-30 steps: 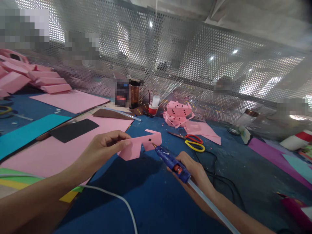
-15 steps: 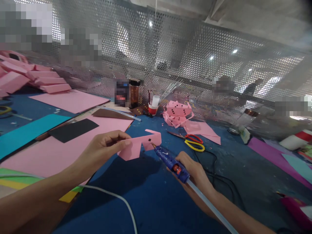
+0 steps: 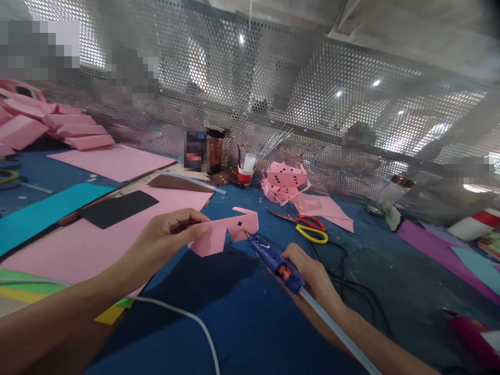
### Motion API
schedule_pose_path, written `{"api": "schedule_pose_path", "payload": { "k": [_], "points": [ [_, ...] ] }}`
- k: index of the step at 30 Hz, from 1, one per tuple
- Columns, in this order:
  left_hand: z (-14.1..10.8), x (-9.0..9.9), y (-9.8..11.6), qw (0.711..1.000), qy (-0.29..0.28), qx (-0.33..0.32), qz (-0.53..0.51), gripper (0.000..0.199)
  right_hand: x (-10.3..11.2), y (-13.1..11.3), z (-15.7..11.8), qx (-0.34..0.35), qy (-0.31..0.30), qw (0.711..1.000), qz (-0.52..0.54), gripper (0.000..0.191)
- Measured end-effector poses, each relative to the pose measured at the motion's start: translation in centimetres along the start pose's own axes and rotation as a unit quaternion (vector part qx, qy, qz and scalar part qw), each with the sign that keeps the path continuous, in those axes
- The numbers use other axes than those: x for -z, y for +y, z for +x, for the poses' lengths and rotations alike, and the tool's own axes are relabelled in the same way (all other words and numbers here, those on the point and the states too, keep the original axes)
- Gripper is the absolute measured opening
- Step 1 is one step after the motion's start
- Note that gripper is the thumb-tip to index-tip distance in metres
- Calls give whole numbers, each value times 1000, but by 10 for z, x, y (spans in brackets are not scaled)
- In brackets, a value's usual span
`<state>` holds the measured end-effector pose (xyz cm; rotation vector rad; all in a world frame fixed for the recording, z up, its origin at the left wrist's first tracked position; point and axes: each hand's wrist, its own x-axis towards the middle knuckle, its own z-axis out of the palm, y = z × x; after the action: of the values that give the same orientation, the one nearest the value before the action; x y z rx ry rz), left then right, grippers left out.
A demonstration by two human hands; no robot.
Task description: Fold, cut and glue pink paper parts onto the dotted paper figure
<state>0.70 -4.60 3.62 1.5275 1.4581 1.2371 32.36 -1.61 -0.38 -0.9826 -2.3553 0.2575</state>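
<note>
Thumb and fingers of my left hand [image 3: 182, 226] pinch the left end of a folded pink paper piece [image 3: 213, 237] that bears a small black diamond mark. My right hand [image 3: 308, 268] is wrapped round a blue glue gun [image 3: 273, 260], with a long clear glue stick [image 3: 336, 328] running out of its back. The gun's nozzle tip is at the lower part of the pink piece, just below the black mark. Whether it touches the paper I cannot tell. Both hands are above the blue table [image 3: 187, 307].
Red and yellow scissors [image 3: 312, 232] lie right of the pink piece, near a black cord. Behind stand dotted pink paper shapes [image 3: 285, 182], a red and white cup [image 3: 245, 174] and a brown jar [image 3: 215, 151]. Pink sheets [image 3: 109, 161] and a black card [image 3: 119, 209] lie left.
</note>
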Motion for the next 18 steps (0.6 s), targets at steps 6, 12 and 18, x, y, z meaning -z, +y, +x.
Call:
{"api": "schedule_pose_path", "payload": {
  "k": [6, 12, 18],
  "points": [
    [1, 0, 0, 1000, -8, 0, 1, 27, 8, -8, 3, -14, 5, 998, 67, 6],
    [0, 0, 1, 1000, -7, 3, -13, 25, 2, -3, 2, -4, 5, 998, 59, 8],
    [1, 1, 0, 1000, -12, 9, -25, 25, 7, -11, 3, -29, -11, 995, 93, 9]
  ]
}}
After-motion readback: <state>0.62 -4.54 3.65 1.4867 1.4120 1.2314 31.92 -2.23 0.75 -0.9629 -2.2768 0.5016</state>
